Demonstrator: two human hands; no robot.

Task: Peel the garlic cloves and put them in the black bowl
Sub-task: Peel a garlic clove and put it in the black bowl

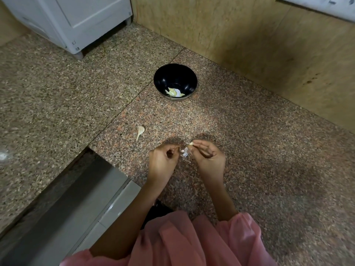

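**Clove half-skinned between two pinches**

The right hand [208, 154] pinches a garlic clove [190, 144] at its fingertips, the other fingers loosely curled. The left hand [163, 157] has its fingers curled in, pinching a strip of papery skin [184, 153] that hangs between the two hands.

The skin could tear short and leave a patch stuck on, if the pull is too sharp. The clove looks small and smooth; I judge it could squirt out of the pinch and roll across the granite floor [249, 150].

Beyond the fingertips, well apart, sits the black bowl [163, 77] with peeled pieces [173, 92] already inside. An unpeeled clove [140, 131] lies just past the left fingers. Nothing stands between hands and bowl. A white cabinet [76, 22] stands far off, behind the bowl.
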